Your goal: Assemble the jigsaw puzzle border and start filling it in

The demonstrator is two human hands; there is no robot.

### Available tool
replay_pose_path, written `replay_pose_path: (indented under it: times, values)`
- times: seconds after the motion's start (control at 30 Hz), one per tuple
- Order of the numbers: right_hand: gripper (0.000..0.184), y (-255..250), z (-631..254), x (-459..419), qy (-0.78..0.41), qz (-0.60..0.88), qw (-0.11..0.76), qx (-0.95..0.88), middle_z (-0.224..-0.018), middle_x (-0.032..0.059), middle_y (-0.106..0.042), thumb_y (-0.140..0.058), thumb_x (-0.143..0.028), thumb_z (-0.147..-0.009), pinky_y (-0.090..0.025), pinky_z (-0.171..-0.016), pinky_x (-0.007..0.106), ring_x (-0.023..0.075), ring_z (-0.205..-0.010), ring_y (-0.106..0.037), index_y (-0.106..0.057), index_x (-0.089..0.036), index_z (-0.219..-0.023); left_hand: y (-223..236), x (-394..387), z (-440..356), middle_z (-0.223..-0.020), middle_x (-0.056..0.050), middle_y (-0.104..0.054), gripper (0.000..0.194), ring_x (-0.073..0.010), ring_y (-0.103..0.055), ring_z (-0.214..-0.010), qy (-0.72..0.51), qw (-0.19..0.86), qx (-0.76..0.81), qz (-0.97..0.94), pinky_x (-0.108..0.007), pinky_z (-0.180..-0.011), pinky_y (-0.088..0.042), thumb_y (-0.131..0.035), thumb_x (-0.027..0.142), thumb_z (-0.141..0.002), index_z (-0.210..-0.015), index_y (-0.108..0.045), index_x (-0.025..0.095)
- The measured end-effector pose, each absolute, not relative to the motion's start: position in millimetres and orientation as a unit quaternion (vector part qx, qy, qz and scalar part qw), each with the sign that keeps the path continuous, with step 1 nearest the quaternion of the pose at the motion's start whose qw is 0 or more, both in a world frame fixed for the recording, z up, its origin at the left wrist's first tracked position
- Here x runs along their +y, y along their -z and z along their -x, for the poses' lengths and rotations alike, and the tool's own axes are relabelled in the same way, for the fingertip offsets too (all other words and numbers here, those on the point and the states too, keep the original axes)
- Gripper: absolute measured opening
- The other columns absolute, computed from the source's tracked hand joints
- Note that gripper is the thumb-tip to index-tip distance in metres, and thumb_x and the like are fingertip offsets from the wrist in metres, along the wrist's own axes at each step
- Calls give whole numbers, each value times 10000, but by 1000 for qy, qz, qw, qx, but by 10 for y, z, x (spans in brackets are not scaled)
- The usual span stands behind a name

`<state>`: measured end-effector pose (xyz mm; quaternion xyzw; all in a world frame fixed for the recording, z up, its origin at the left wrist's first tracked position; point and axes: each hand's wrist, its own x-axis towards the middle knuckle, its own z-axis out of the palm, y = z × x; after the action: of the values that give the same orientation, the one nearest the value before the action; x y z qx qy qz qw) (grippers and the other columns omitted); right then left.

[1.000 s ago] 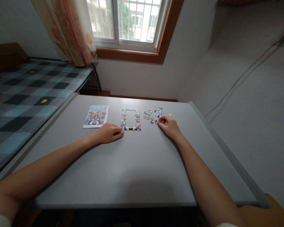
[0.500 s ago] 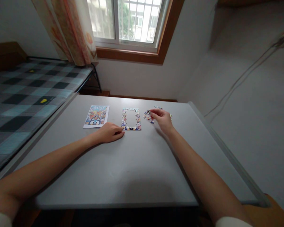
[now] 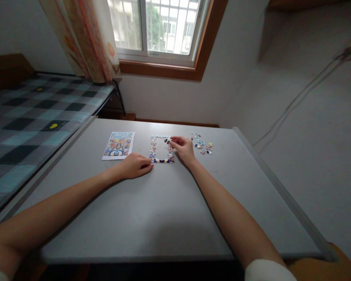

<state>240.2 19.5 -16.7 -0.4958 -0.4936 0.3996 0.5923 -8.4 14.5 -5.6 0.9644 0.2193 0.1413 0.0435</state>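
A jigsaw puzzle border [image 3: 153, 148] lies on the table, a rectangle of joined pieces around a bare middle. My left hand [image 3: 136, 165] rests palm down with its fingers extended, the fingertips at the border's near left corner. Over the border's right side is my right hand [image 3: 185, 149], its thumb and fingers pinching a dark puzzle piece [image 3: 166, 141] above the upper right of the opening. The hand covers part of the border's right edge. Left of the border lies a printed picture sheet [image 3: 118, 145] with a blue cartoon character.
Loose puzzle pieces [image 3: 203, 144] are scattered to the right of my right hand. The grey table [image 3: 140, 218] stretches to a raised right edge by the wall. A bed [image 3: 43, 113] with checked bedding stands at the left, and a window [image 3: 169, 31] is beyond.
My right hand has moved left from the loose pieces to the border, carrying a puzzle piece. More of the scattered pieces now show. My left hand stays at the corner.
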Motion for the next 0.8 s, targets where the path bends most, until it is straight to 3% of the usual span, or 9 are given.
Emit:
replay_pose_path:
  times: [0.8]
  values:
    - [303, 195, -2383, 112, -384, 500, 584, -512, -820, 33, -734, -778, -425, -614, -545, -772, 325, 153, -760, -650, -724, -191, -800, 40, 135, 84, -523, 5, -549, 409, -86, -447, -461, -149, 53, 220, -963, -263, -516, -258, -429, 347, -966, -616, -542, 169]
